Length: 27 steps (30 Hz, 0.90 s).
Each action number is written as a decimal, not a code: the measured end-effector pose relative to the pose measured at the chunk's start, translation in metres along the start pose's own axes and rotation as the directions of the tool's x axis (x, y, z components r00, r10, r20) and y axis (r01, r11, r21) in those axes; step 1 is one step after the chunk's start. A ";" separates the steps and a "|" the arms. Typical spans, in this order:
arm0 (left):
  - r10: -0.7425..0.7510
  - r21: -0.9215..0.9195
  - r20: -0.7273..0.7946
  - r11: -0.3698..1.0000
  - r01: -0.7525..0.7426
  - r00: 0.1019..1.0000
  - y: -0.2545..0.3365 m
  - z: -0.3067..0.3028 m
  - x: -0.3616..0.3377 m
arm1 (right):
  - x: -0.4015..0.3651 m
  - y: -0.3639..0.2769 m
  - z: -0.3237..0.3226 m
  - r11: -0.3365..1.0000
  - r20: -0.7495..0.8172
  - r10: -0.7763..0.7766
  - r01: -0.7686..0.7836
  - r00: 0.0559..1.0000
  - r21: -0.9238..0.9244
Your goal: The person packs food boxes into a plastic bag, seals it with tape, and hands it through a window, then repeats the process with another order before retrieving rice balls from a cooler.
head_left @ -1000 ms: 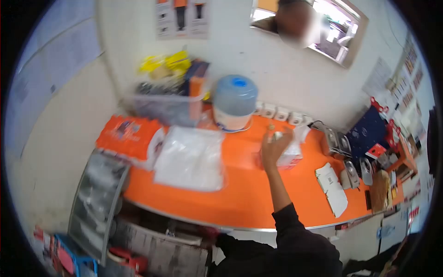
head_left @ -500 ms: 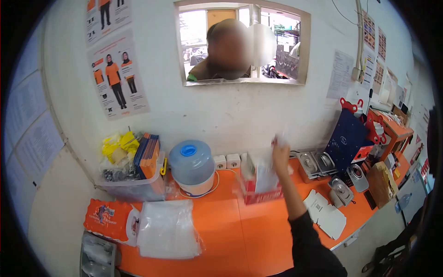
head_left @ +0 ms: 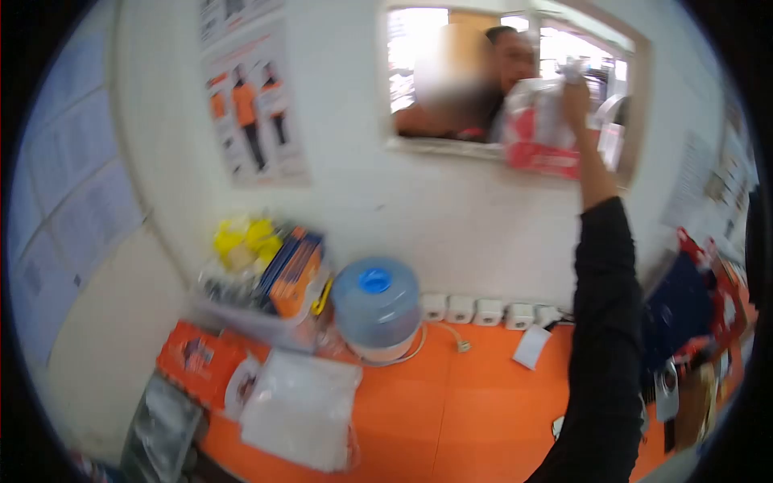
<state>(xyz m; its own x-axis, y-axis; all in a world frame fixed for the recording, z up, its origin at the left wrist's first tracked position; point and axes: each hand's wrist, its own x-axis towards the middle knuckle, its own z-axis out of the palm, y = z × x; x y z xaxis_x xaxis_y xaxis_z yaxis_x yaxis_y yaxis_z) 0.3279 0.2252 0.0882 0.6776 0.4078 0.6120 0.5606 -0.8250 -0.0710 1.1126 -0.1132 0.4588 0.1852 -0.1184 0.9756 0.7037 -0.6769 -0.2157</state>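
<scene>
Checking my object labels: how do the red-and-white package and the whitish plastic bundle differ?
The right hand holds the package up at the window; the plastic bundle lies on the counter. The package shows red and white, the bundle only whitish. The package looks bulky, the bundle flat. Both show white.

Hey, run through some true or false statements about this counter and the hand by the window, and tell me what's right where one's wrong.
1. The right hand holds a red-and-white package by the window: true.
2. A water jug stands on the orange counter: true.
3. The package rests on the counter: false, it is raised above it.
4. A white slip lies left of the jug: false, it lies right.
5. The sleeve is orange: false, it is black.
</scene>
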 end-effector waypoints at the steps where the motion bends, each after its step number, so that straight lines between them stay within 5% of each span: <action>1: -0.001 0.187 0.039 0.982 -0.007 0.999 0.001 -0.001 -0.008 | -0.004 0.027 0.022 0.950 -0.098 -0.299 0.286 0.949 -0.124; 2: 0.037 0.229 0.083 0.972 -0.055 0.996 0.006 -0.007 -0.003 | -0.010 0.041 0.038 0.809 -0.187 -0.567 0.500 0.802 -0.308; 3: -0.297 0.058 0.290 0.954 0.293 0.910 -0.003 0.010 -0.040 | -0.001 0.057 0.039 0.847 -0.089 -0.490 0.449 0.867 -0.284; 5: -0.431 0.029 0.304 0.895 0.444 0.849 0.018 0.004 -0.033 | -0.011 0.057 0.043 0.912 0.046 -0.321 0.322 0.946 -0.255; 7: -0.377 -0.033 0.270 0.916 0.400 0.886 0.020 0.013 -0.032 | -0.037 0.022 0.026 0.940 -0.027 -0.269 0.256 0.963 -0.227; 9: -0.335 -0.080 0.286 0.925 0.371 0.898 0.028 0.024 -0.022 | -0.114 -0.078 -0.015 0.968 -0.164 -0.252 0.248 0.954 -0.050; 11: -0.321 -0.182 0.321 0.902 0.391 0.891 0.038 0.048 -0.013 | -0.237 -0.179 -0.054 0.957 0.014 -0.211 0.204 0.977 0.208; 12: -0.311 -0.220 0.360 0.888 0.404 0.879 0.044 0.063 -0.005 | -0.311 -0.223 -0.067 0.934 0.336 -0.247 0.131 0.909 0.332; 13: -0.315 -0.319 0.404 0.831 0.455 0.859 0.053 0.079 0.003 | -0.378 -0.266 -0.080 0.887 0.629 -0.414 0.135 0.657 0.442; 14: -0.312 -0.411 0.447 0.761 0.502 0.839 0.061 0.096 0.008 | -0.438 -0.308 -0.085 0.777 0.738 -0.628 0.143 0.247 0.614; 15: -0.278 -0.458 0.473 0.733 0.503 0.836 0.065 0.121 0.005 | -0.494 -0.345 -0.073 0.502 0.542 -0.817 -0.219 0.196 0.836; 16: -0.243 -0.500 0.503 0.701 0.508 0.830 0.069 0.136 0.003 | -0.549 -0.370 -0.064 0.386 0.440 -0.828 -0.216 0.347 0.897; 18: -0.256 -0.417 0.793 0.433 0.799 0.552 0.086 0.124 0.032 | -0.622 -0.397 -0.034 0.386 0.488 -0.803 -0.324 0.343 0.864; 19: -0.272 -0.413 0.789 0.429 0.803 0.551 0.090 0.123 0.031 | -0.654 -0.401 -0.013 0.373 0.444 -0.876 -0.319 0.188 0.871; 20: -0.283 -0.352 0.723 0.634 0.689 0.630 0.093 0.120 0.024 | -0.668 -0.409 0.001 0.356 0.383 -0.923 -0.316 0.026 0.879; 21: -0.271 -0.251 0.653 0.804 0.540 0.707 0.094 0.115 0.020 | -0.652 -0.424 0.008 0.337 0.364 -0.931 -0.313 0.031 0.888; 23: -0.361 -0.174 0.648 0.787 0.591 0.671 0.096 0.102 -0.001 | -0.623 -0.443 0.020 0.503 0.453 -0.770 0.009 -0.450 0.864; 26: -0.440 -0.231 0.555 0.733 0.639 0.706 0.079 0.081 -0.058 | -0.666 -0.434 0.052 0.417 0.408 -0.838 0.057 -0.363 0.907; 27: -0.369 -0.320 0.542 0.740 0.591 0.755 0.073 0.074 -0.081 | -0.689 -0.424 0.054 0.450 0.483 -0.871 0.247 -0.092 0.858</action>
<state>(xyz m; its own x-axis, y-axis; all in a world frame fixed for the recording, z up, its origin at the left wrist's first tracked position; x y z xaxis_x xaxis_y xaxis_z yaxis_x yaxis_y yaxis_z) 0.3489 0.1605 -0.0250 0.5628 0.8243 0.0616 0.6636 -0.4949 0.5610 0.7238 0.2942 -0.1241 -0.2990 0.9511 0.0782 0.9509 0.2901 0.1076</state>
